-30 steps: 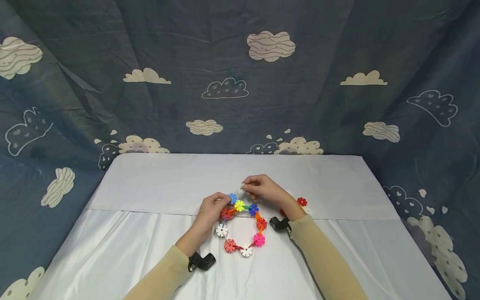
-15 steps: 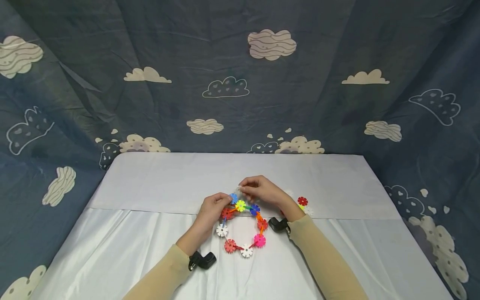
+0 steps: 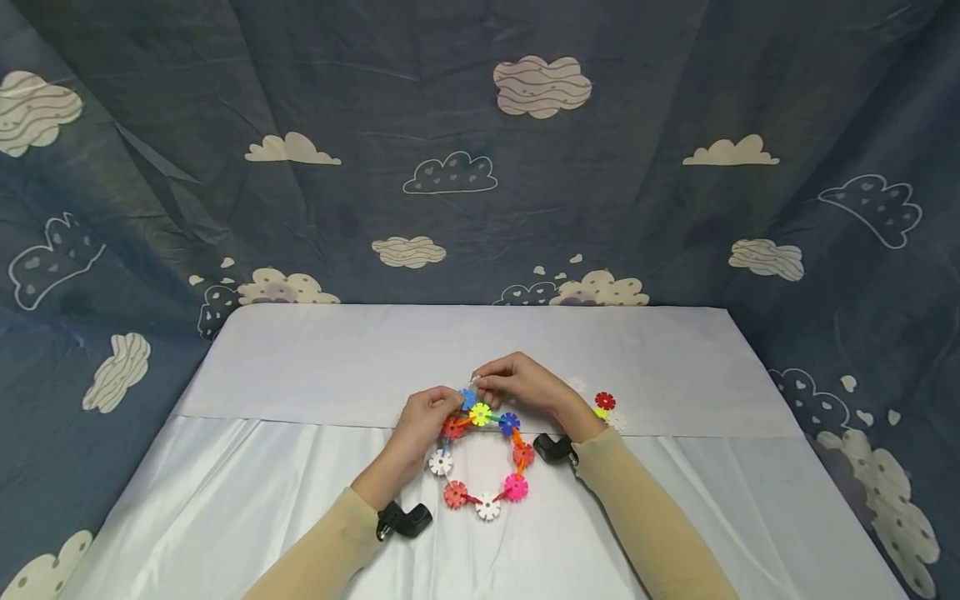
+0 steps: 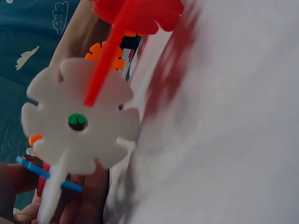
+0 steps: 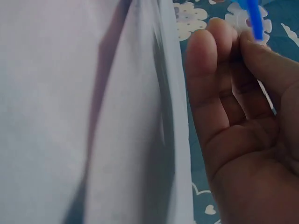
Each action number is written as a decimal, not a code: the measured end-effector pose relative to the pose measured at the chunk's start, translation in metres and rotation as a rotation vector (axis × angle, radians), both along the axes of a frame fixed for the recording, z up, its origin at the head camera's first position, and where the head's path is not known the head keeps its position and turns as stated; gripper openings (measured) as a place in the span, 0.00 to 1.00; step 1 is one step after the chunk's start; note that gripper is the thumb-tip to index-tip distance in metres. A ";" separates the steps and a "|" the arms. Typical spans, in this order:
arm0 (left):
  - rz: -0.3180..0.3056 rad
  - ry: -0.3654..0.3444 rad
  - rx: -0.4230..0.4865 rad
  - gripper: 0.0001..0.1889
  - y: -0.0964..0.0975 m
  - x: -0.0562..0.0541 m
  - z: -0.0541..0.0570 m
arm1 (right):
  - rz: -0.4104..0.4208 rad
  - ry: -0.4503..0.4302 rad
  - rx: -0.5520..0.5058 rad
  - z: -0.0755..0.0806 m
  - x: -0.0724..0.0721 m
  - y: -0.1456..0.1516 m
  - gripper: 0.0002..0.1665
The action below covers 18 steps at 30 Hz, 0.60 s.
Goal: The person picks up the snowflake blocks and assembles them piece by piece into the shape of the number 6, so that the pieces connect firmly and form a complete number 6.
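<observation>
Interlocking flower-shaped discs are joined into a ring, with a yellow disc (image 3: pixel 480 414) and a dark blue disc (image 3: pixel 509 423) along its far side. My left hand (image 3: pixel 422 427) grips the ring at its far left, pinching by the light blue disc (image 3: pixel 468 399). Close to that disc, my right hand (image 3: pixel 521 388) pinches a white disc (image 5: pixel 239 17) between thumb and fingertips; whether the two discs touch is hard to tell. The ring's near part hangs toward me, with a pink disc (image 3: pixel 515 487) and another white disc (image 3: pixel 488 507). A red disc (image 4: pixel 140 14) looms in the left wrist view.
To the right of my right forearm lie several loose discs, among them a red disc (image 3: pixel 605 401) and a yellow one partly covered. White cloth (image 3: pixel 315 358) covers the table. A dark cloud-print curtain (image 3: pixel 450 100) hangs behind and on both sides.
My right hand has moved slightly left and down, bringing its white disc closer to the light blue disc. The ring's lower part has shifted slightly left and toward me. The left hand barely moves.
</observation>
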<state>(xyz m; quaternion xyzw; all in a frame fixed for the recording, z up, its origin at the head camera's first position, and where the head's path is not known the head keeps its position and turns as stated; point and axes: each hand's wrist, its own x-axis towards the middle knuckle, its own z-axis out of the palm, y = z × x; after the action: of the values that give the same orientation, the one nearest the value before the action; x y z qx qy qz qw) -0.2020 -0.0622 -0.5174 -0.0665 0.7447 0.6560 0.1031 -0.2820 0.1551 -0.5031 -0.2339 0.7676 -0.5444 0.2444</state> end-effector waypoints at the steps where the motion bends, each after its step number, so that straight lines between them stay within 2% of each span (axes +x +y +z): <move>1: 0.001 0.000 0.002 0.13 0.000 0.000 0.000 | 0.002 0.003 -0.002 0.000 0.000 -0.001 0.15; 5: 0.006 -0.001 0.016 0.13 0.001 0.001 0.001 | 0.013 0.047 0.003 0.002 0.001 -0.003 0.16; 9: 0.035 -0.005 0.033 0.12 0.002 0.001 0.002 | 0.026 0.121 0.041 0.004 0.001 -0.006 0.21; 12: 0.050 -0.009 0.035 0.12 0.003 0.002 0.002 | 0.021 0.131 0.069 0.005 0.002 -0.006 0.23; 18: 0.041 -0.022 0.017 0.13 0.002 0.003 0.002 | 0.019 0.117 0.082 0.005 0.006 -0.005 0.21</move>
<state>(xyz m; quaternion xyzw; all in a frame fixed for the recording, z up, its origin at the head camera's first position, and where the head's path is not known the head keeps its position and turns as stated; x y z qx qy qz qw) -0.1991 -0.0606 -0.5155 -0.0879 0.7363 0.6636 0.0986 -0.2765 0.1499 -0.4981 -0.2626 0.7999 -0.4955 0.2135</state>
